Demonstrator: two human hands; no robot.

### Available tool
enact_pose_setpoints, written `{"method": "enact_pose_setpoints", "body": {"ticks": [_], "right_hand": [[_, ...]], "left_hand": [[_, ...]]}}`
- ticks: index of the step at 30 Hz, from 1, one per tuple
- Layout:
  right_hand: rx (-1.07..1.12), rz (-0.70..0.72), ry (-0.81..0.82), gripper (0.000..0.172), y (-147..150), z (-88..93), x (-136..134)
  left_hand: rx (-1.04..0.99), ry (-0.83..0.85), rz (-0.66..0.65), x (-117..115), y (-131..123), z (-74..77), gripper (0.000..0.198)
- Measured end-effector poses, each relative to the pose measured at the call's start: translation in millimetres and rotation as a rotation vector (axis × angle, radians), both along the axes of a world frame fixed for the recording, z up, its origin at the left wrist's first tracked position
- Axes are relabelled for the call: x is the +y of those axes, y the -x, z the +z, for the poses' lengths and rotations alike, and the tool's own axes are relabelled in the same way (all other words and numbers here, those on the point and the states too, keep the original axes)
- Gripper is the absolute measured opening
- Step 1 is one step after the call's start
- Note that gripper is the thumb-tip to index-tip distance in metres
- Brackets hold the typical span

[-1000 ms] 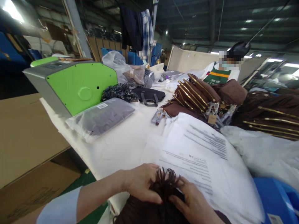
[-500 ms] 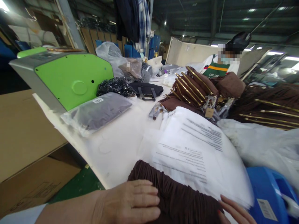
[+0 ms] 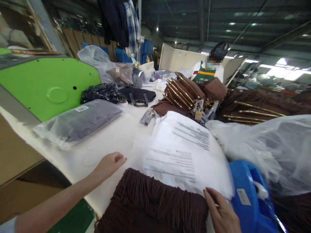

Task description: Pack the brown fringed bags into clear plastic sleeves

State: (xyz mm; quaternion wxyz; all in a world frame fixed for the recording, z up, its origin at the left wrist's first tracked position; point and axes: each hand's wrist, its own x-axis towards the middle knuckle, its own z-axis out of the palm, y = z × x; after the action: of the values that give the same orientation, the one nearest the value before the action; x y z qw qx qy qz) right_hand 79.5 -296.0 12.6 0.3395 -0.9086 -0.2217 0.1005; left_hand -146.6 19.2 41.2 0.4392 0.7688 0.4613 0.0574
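A dark brown fringed bag point(image 3: 155, 204) lies at the bottom middle in front of me, its strands hanging toward me from the far edge. My left hand point(image 3: 110, 165) hovers over the white table just beyond the bag's left corner, fingers loosely bent with nothing visible in them. At the bag's right edge, my right hand point(image 3: 222, 212) rests with fingers extended, fingertips touching the fringe. Beyond the bag is a stack of white printed plastic bags point(image 3: 179, 152), partly covered by it.
A blue plastic container point(image 3: 250, 191) stands at right, beside clear plastic sheeting point(image 3: 257, 145). Brown bags with gold trim point(image 3: 184, 94) are piled behind. On the left are a bagged grey item point(image 3: 80, 121) and a green machine point(image 3: 48, 84). A person in a green apron point(image 3: 204, 75) is farther back.
My left hand has lifted off the fringe and moved away to the far left. The brown bag shows more fully now. My right hand stays by its right edge; the view has turned rightward.
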Motion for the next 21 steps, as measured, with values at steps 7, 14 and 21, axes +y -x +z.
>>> {"method": "enact_pose_setpoints", "body": {"ticks": [7,14,21], "right_hand": [[-0.342,-0.084,0.244,0.062,-41,8.7,49],[-0.373,-0.072,0.257,0.055,-56,15.6,46],[-0.368,0.661,0.095,0.043,45,41.8,78]], "left_hand": [[-0.154,0.021,-0.015,3,-51,-5.4,0.032],[-0.332,0.025,-0.081,6,-59,-6.2,0.029],[-0.387,0.062,-0.070,13,-76,-21.9,0.028]]}}
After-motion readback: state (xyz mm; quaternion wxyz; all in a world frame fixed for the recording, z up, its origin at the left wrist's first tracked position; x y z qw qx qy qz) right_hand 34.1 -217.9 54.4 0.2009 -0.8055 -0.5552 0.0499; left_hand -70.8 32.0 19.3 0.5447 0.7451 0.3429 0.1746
